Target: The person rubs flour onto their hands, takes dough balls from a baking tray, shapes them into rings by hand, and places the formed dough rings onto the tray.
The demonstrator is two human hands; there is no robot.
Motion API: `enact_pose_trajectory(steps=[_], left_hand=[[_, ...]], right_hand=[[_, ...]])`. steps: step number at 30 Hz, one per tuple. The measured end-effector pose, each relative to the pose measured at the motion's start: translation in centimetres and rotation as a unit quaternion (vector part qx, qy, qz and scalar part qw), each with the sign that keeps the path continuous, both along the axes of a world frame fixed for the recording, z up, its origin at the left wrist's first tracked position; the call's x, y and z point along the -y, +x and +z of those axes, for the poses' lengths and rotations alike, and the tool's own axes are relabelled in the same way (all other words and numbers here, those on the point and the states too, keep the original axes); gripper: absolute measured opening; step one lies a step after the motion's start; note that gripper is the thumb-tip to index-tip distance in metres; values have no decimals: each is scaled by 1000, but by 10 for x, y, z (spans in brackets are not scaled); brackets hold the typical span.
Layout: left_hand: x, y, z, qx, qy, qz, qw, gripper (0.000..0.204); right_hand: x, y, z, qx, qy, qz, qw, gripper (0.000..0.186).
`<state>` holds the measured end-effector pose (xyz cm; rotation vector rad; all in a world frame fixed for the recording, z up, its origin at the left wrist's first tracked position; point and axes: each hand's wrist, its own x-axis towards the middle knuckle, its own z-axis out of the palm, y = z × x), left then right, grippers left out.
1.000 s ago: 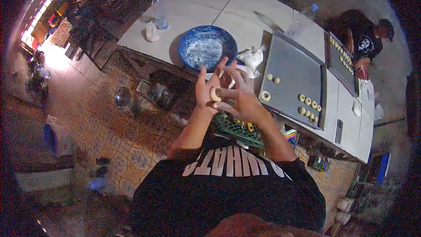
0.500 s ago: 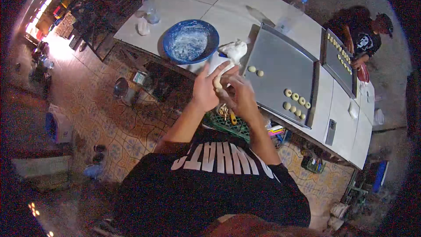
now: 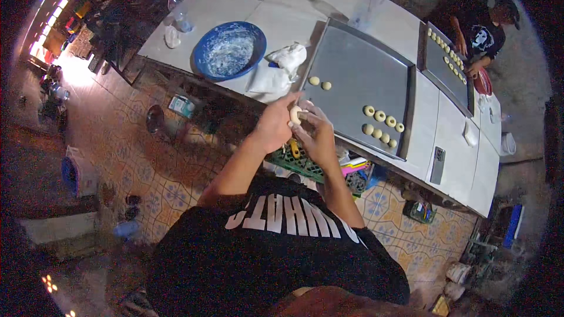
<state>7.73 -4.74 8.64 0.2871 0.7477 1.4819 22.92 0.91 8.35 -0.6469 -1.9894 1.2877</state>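
Observation:
A pale piece of dough (image 3: 295, 115) is held between my two hands, just off the near edge of the table. My left hand (image 3: 274, 125) is closed around its left side, the fingers partly hidden behind it. From the right, my right hand (image 3: 317, 136) pinches it with thumb and fingers. Beyond them lies a large metal tray (image 3: 358, 61). Two small dough balls (image 3: 320, 83) sit at its left side, and several more dough pieces (image 3: 380, 116) stand in two short rows at its near right, some with a dent on top.
A floury blue bowl (image 3: 201, 63) and a white bundle (image 3: 288, 57) are left of the tray. Clear bottles (image 3: 369, 3) stand farther back. At the far right, a person works over a second tray (image 3: 432, 61). A phone (image 3: 437, 164) lies near the edge; a green crate (image 3: 299, 161) is below.
The dough, a longer strip across my left fingers before, now shows as a short rounded piece. My fingers have closed in around it. The table has shifted leftward in view.

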Motion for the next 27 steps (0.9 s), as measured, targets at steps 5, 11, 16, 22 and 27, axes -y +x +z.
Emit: enact_pose_trajectory(steps=[5, 11, 16, 22, 27], left_hand=[[-1, 20, -5, -160, 25, 30, 986, 41], [-9, 20, 9, -327, 61, 5, 943, 37], [-10, 0, 26, -428, 48, -19, 902, 26], [-8, -29, 34, -431, 63, -5, 900, 26], [-11, -41, 38, -411, 65, -12, 909, 28]], right_hand=[[-10, 14, -7, -86, -238, -46, 966, 26], [-19, 32, 10, -213, -495, -11, 842, 31], [-16, 24, 34, -200, -513, -9, 835, 25], [-21, 2, 44, -93, -362, 15, 927, 24], [-24, -18, 44, -18, -179, -59, 982, 24]])
